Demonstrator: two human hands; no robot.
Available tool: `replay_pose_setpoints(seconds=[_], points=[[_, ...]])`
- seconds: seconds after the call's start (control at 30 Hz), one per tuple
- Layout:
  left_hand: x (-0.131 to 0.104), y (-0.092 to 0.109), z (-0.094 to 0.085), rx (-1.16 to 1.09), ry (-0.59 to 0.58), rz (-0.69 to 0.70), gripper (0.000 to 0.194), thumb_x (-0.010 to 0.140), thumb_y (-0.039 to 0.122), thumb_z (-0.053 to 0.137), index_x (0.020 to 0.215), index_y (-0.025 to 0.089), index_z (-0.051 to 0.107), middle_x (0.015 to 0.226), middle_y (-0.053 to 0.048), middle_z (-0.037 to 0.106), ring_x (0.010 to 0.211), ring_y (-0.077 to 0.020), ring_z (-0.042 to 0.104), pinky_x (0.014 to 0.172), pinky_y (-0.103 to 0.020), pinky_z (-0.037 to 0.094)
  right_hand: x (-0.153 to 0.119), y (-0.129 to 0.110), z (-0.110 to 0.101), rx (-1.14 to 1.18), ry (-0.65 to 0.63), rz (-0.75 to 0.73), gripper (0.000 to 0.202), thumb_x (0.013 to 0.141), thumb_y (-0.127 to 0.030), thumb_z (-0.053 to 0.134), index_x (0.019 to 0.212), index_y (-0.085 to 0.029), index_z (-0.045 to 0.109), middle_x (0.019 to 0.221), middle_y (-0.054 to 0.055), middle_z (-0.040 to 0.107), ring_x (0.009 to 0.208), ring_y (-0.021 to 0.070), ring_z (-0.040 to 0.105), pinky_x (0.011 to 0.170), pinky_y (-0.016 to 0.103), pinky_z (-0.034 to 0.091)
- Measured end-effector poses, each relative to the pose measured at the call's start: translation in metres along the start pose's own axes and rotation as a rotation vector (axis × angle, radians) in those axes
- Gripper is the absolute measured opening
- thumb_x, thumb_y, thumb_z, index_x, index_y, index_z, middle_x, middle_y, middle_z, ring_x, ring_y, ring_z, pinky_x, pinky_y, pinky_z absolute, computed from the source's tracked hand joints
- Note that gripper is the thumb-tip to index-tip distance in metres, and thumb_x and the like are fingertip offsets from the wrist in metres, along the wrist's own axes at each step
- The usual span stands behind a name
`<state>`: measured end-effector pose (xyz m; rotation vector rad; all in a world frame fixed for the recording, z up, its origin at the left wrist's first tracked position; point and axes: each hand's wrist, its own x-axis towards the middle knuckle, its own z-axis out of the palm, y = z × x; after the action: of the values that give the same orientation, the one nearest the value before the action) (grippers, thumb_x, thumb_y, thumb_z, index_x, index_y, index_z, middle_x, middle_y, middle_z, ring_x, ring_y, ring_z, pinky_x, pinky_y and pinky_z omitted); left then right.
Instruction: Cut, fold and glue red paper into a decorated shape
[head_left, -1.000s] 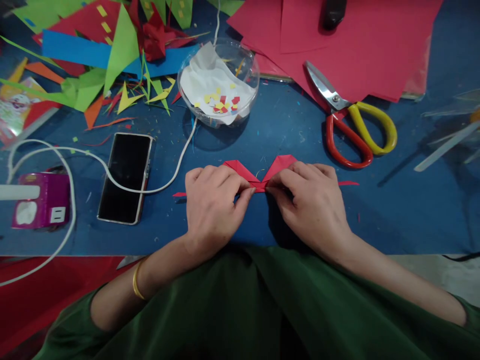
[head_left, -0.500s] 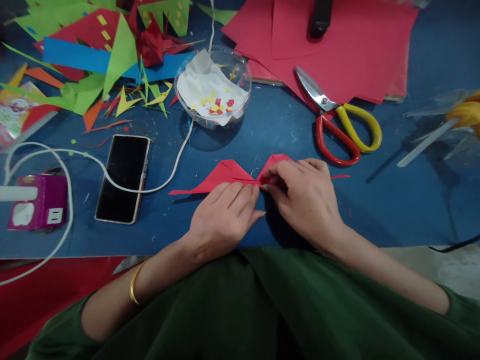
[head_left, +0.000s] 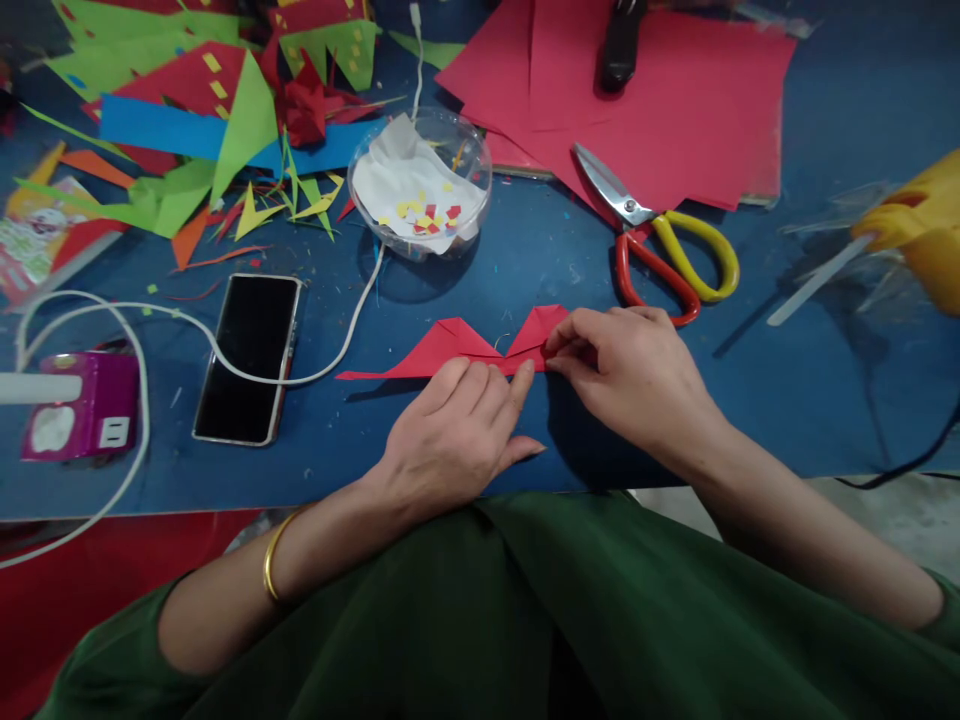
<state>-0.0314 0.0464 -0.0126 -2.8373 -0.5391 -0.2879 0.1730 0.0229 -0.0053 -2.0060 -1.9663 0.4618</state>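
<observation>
A folded piece of red paper [head_left: 429, 352] lies on the blue table in front of me, with two raised peaks and a thin point at its left end. My left hand [head_left: 457, 425] lies flat on its lower edge, fingers stretched out and the thumb apart. At the right part of the paper, my right hand [head_left: 626, 370] pinches the edge between thumb and fingers. That hand hides the paper's right end. Beyond the right hand lie scissors [head_left: 628, 207] with one red and one yellow handle, their blades closed.
A clear plastic bowl [head_left: 484, 200] holds white paper and coloured bits. Red sheets [head_left: 675, 120] bear a black object [head_left: 621, 55]. Left are a phone [head_left: 247, 345] crossed by a white cable [head_left: 319, 378], a purple box [head_left: 116, 400] and paper scraps [head_left: 244, 130]. A yellow object [head_left: 930, 220] stands right.
My right hand has slid rightward along the folded paper's edge, baring more of its middle. My left index finger has stretched further along the lower edge. The view has shifted slightly.
</observation>
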Motion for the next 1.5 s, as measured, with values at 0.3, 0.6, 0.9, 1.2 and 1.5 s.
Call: replay_pose_setpoints(seconds=[0.3,0.6,0.9,1.2,1.5], points=[[0.002,0.001,-0.002,-0.001,-0.056,0.034,0.068,0.098,0.056,0.049,0.131,-0.002,0.062,0.106,-0.017,0.073,0.096,-0.0296,0.064,0.095,-0.043,0.044,-0.006,0.013,-0.008,0.002,-0.005,0.079,0.008,0.083,-0.017,0.063,0.086,-0.022,0.068,0.077,0.001,0.075,0.079,0.0229,0.069,0.082,0.039,0.042],[0.015,0.004,0.001,-0.068,-0.096,0.068,0.083,0.095,0.067,0.045,0.132,-0.006,0.058,0.11,-0.02,0.069,0.096,-0.0305,0.061,0.09,-0.041,0.043,-0.007,0.013,-0.008,-0.144,0.021,0.019,0.013,0.084,-0.017,0.057,0.086,-0.021,0.069,0.075,0.002,0.072,0.077,0.0229,0.065,0.075,0.037,0.036],[0.024,0.005,-0.001,-0.066,-0.207,0.08,0.082,0.097,0.064,0.041,0.145,-0.003,0.046,0.111,-0.018,0.065,0.098,-0.0297,0.057,0.088,-0.042,0.04,-0.015,0.026,-0.013,-0.011,0.054,0.112,0.009,0.083,-0.019,0.063,0.086,-0.024,0.07,0.077,0.001,0.074,0.078,0.0241,0.069,0.073,0.037,0.041],[0.029,0.005,0.001,-0.049,-0.192,0.126,0.09,0.095,0.07,0.037,0.145,-0.004,0.045,0.111,-0.018,0.066,0.1,-0.0309,0.059,0.101,-0.047,0.038,-0.023,0.042,-0.017,0.127,0.077,0.206,0.005,0.08,-0.021,0.066,0.085,-0.024,0.068,0.078,0.0,0.074,0.075,0.022,0.069,0.065,0.035,0.045],[0.036,0.003,0.003,-0.102,-0.212,0.102,0.094,0.089,0.076,0.042,0.149,0.004,0.044,0.107,-0.016,0.067,0.096,-0.0304,0.059,0.105,-0.051,0.037,-0.024,0.045,-0.016,0.132,0.117,0.228,0.004,0.08,-0.022,0.067,0.084,-0.024,0.067,0.079,0.001,0.075,0.076,0.0225,0.069,0.066,0.036,0.047]])
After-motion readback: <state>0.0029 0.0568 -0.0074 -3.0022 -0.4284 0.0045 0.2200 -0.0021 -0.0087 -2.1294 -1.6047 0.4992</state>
